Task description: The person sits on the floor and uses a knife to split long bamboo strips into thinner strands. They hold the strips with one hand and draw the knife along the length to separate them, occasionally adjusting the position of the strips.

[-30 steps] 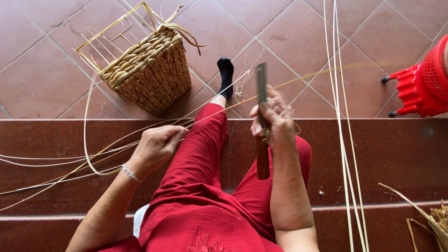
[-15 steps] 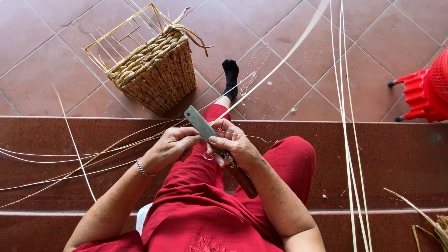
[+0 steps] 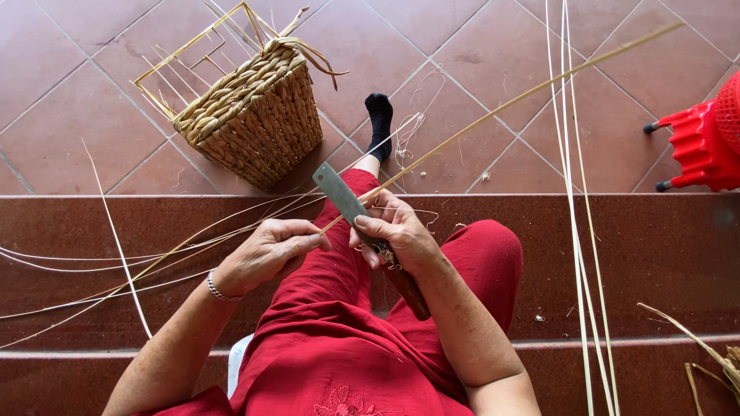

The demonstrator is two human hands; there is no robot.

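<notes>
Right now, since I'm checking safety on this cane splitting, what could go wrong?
The knife blade lies close to the left hand pinching the cane strip; a slip could cut its fingers. The right hand works over the red-trousered thigh, so the blade could drop onto it.

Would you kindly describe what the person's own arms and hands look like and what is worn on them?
Both forearms are bare, with no sleeves reaching them and no gloves. The left hand has a thin silver-coloured bracelet at the wrist. The right hand shows no ring, watch or band that I can make out.
</notes>
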